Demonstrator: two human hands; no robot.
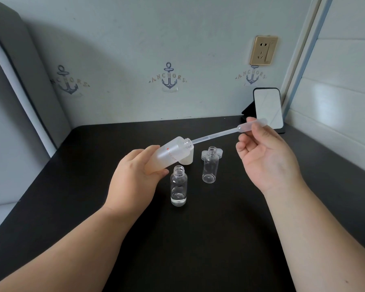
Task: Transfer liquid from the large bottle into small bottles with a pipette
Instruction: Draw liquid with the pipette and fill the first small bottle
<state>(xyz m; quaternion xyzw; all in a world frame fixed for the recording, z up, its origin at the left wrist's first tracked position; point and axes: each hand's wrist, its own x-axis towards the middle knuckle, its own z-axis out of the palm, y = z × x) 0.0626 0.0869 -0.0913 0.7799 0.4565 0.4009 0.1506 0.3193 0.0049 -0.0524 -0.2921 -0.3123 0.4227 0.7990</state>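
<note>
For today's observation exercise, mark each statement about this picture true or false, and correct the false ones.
1. The left hand holds the large bottle tilted. True.
2. The pipette tip is in the nearer small bottle. False: it is in the large bottle's mouth.
3. The right hand pinches the pipette's bulb. True.
4. Both small bottles have caps on. False: the nearer one and the farther small bottle stand open.
</note>
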